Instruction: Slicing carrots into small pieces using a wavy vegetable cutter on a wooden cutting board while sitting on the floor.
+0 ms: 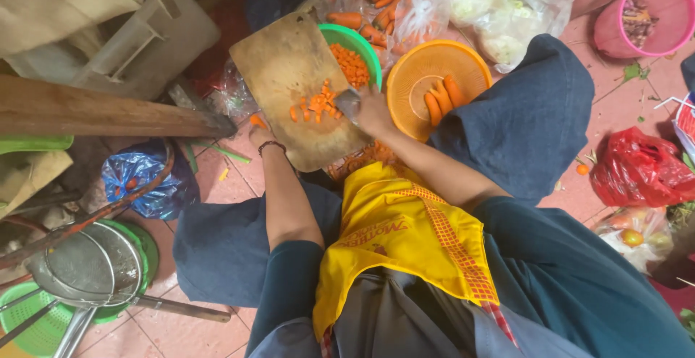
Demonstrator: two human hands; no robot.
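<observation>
A wooden cutting board [289, 61] lies tilted between my knees, its far edge over a green bowl [365, 39] of diced carrot. Diced carrot pieces [315, 104] are scattered on the board. My right hand [374, 112] grips a knife [347, 102], whose blade rests on the board beside the pieces. My left hand [259, 133] holds the board's left edge from below and is mostly hidden by it; a dark bracelet is on the wrist.
An orange colander [413, 65] with three peeled carrots stands right of the bowl. Bags of whole carrots [376, 3] and cabbage [492, 3] lie beyond. A pink basin [673, 43], a red bag [637, 170], a metal strainer [90, 267] and a blue bag [141, 177] surround me.
</observation>
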